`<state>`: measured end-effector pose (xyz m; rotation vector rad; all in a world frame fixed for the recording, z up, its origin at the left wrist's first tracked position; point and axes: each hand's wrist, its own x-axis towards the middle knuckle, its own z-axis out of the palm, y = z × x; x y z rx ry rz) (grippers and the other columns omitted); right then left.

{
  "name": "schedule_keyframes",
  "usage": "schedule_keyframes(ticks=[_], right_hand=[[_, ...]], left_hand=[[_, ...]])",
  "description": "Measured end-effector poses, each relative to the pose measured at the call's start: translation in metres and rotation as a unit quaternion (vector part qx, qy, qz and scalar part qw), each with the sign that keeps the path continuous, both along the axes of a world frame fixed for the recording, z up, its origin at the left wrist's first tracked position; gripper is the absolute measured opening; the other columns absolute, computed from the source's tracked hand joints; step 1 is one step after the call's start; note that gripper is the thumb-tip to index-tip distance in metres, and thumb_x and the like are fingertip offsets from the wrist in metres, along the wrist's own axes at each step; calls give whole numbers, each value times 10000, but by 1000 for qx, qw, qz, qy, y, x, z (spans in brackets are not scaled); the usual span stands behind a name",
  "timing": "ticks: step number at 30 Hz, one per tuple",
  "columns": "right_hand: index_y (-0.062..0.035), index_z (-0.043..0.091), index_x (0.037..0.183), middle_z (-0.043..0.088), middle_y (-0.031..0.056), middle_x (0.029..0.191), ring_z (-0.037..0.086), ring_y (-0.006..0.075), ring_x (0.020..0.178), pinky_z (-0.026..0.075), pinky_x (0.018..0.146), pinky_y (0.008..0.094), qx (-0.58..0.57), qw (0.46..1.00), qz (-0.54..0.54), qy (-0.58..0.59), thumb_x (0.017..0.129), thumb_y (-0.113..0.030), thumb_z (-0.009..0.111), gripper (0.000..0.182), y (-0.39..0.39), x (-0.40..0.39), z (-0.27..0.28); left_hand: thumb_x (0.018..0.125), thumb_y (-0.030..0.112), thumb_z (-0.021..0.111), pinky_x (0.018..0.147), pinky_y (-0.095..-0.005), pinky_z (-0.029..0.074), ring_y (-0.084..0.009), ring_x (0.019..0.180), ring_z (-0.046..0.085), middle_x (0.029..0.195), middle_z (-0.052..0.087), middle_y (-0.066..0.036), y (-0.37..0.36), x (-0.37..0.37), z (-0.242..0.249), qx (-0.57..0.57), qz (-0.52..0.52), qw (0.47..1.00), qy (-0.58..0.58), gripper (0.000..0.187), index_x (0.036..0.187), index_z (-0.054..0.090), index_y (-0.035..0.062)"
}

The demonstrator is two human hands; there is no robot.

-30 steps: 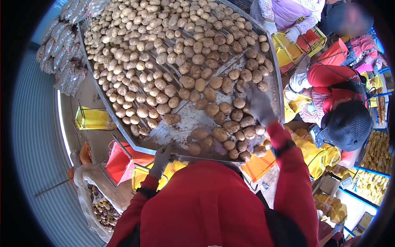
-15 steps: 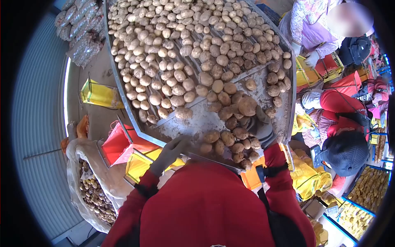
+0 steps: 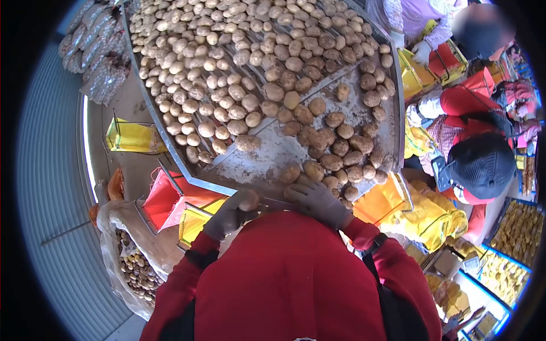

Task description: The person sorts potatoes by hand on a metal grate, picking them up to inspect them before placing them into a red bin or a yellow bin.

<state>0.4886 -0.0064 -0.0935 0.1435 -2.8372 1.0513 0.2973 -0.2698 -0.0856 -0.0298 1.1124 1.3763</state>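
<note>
Potato (image 3: 248, 199) in left hand (image 3: 230, 215).

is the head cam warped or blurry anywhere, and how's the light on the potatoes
Head view: strong fisheye, black corners, the metal sorting table bends. Daylight on the potatoes is even, shadows soft. One co-worker's face is blurred out; left hand and right hand stay fairly sharp.

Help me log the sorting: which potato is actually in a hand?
The potato gripped in the gloved left hand, off the table's near edge; every other potato lies on the metal table.
</note>
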Motion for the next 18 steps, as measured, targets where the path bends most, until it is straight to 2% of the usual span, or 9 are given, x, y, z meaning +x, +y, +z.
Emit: schedule_keyframes(ticks=[3, 6, 8, 9, 12, 13, 15, 16, 18], right_hand=[[-77, 632, 1308, 622, 120, 1352, 523, 334, 1384, 429, 1136, 471, 108, 991, -45, 64, 887, -218, 682, 447, -10, -6, -24], [-79, 663, 1263, 636, 135, 1345, 578, 350, 1328, 477, 1106, 452, 129, 987, -73, 59, 871, -211, 690, 414, -6, 38, -46], [-91, 690, 1225, 672, 132, 1301, 643, 348, 1218, 525, 1026, 457, 154, 980, -98, 85, 867, -210, 693, 378, 3, 86, -55], [-97, 704, 1207, 690, 130, 1279, 675, 347, 1163, 549, 986, 460, 167, 975, -109, 97, 865, -209, 695, 360, 13, 102, -56], [-113, 727, 1113, 742, 96, 1120, 721, 325, 970, 577, 852, 448, 92, 989, -119, 6, 861, -219, 694, 276, 53, 113, -36], [-134, 716, 1059, 731, 52, 968, 695, 300, 845, 548, 763, 455, 114, 967, -193, 119, 870, -250, 702, 223, 73, 91, -30], [-158, 694, 1121, 702, 106, 905, 635, 325, 751, 502, 709, 480, 263, 919, -285, 68, 922, -284, 682, 236, 137, 53, -22], [-148, 656, 1219, 689, 141, 900, 662, 349, 802, 521, 769, 490, 242, 895, -373, -6, 932, -310, 677, 330, 180, 30, -50], [-111, 586, 1328, 649, 187, 1182, 679, 400, 1011, 541, 865, 523, 234, 853, -465, -31, 910, -302, 717, 478, 242, -21, -52]], left_hand=[[1080, 294, 587, 914, -378, 551, -298, 1190, 649, 1191, 644, -94, -7, 0, -7, 35, 41, 996, -76, 296, 1295, 583, 90], [1093, 338, 566, 767, -357, 563, -303, 1084, 698, 1187, 654, -105, -2, -8, 6, -10, 88, 991, -95, 314, 1281, 585, 88], [1100, 237, 584, 624, -300, 545, -266, 919, 724, 1161, 648, -138, -11, -22, -13, 53, 111, 981, -149, 290, 1319, 548, 52], [1078, 303, 586, 724, -325, 574, -249, 974, 718, 1142, 673, -123, -13, -17, -15, 11, 65, 994, 87, 319, 1282, 579, 58], [1002, 168, 666, 935, -386, 605, -237, 1101, 698, 1192, 693, -116, -11, -8, -11, 16, 9, 918, 396, 276, 1223, 617, 9], [987, 124, 680, 948, -388, 600, -238, 1108, 694, 1195, 693, -116, -7, -5, -8, 17, 33, 931, 362, 267, 1216, 621, 0], [961, 45, 702, 964, -379, 582, -237, 1115, 688, 1174, 704, -117, -4, 0, -6, 9, 53, 938, 341, 237, 1184, 641, -7], [948, 5, 713, 972, -374, 573, -236, 1119, 685, 1164, 710, -117, -2, 3, -5, 5, 63, 942, 331, 229, 1168, 651, -10], [958, 14, 708, 957, -360, 569, -230, 1101, 691, 1144, 719, -113, 3, 3, 7, 8, 18, 909, 415, 198, 1149, 657, 2]])
